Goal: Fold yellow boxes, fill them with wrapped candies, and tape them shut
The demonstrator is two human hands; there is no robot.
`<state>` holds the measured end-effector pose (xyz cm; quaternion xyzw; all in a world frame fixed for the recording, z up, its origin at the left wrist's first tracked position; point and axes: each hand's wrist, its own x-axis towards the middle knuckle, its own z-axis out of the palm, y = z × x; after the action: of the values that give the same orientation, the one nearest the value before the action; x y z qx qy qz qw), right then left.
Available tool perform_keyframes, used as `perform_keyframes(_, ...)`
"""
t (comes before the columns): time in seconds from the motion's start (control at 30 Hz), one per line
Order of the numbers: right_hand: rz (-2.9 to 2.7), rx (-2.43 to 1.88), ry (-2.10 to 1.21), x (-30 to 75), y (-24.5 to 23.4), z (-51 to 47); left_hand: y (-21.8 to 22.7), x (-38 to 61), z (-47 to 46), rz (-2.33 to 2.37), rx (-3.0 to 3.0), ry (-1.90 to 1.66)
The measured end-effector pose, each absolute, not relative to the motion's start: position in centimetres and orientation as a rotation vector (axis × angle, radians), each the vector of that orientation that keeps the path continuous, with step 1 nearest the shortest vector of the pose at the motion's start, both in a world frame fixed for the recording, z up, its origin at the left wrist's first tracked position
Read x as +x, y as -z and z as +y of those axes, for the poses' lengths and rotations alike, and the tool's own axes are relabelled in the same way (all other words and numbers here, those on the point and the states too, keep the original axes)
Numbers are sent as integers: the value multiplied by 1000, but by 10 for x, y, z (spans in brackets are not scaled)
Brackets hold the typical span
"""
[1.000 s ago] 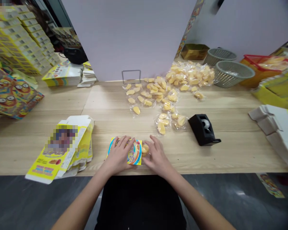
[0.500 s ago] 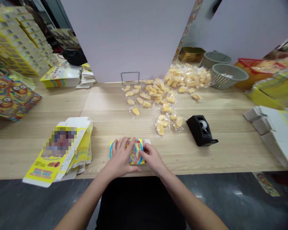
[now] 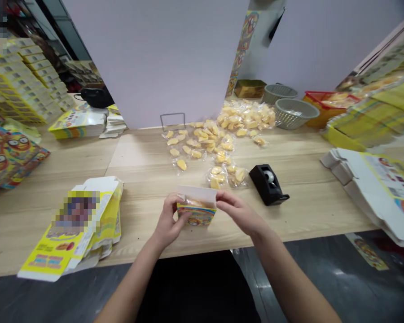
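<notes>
Wooden surface [image 3: 139,179] carries a small carton [image 3: 200,217], filled but unclosed; left hand [image 3: 169,223] pinches it, right hand [image 3: 240,212] is at the upright flap [image 3: 199,194], grip unclear; wrapped pieces [image 3: 209,135] lie loose beyond.

No word, brand or number can be read for certain, though print is carried by several things. On the top yellow flat carton [image 3: 59,238] at the near left of the bench [image 3: 148,251], stylised purple lettering is set above lines in pink and blue, and small print is borne by its side panel; all is too blurred to be made out. The printed front of the small open box [image 3: 202,218] at near middle is too small to be deciphered. Likewise illegible are the markings on the white cartons [image 3: 360,193] at right and the stacked boxes [image 3: 15,89] at far left.
</notes>
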<state>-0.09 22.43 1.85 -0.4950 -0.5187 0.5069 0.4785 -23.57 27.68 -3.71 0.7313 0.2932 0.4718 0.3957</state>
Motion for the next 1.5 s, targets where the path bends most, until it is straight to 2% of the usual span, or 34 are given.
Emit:
perform_keyframes(0.07,-1289,-1162,-1361,-7,-12,232,26,-243,278,712,1938,-1139)
perform_keyframes(0.17,-1427,-1165,-1350,-18,-18,240,15,-250,281,709,2014,-1066)
perform_keyframes(0.37,-2082,-1167,-793,-18,-44,240,24,-247,278,760,1902,-1160)
perform_keyframes(0.5,-2338,-1148,-709,-13,-52,227,35,-243,273,721,1713,-1230)
perform_keyframes(0.73,-2130,-1340,-677,-37,-56,229,40,-249,273,757,1650,-1161)
perform_keyframes(0.97,-2249,-1357,-585,-40,-64,235,35,-253,272,696,1679,-1120)
perform_keyframes(1.17,-2302,-1257,-298,-42,-55,230,4,-256,273,645,2040,-1063)
perform_keyframes(1.3,-2275,-1170,-343,-38,-50,223,-9,-258,278,585,2244,-1106)
perform_keyframes(1.5,-2030,-1071,-312,-23,-23,210,1,-261,277,514,2318,-1114)
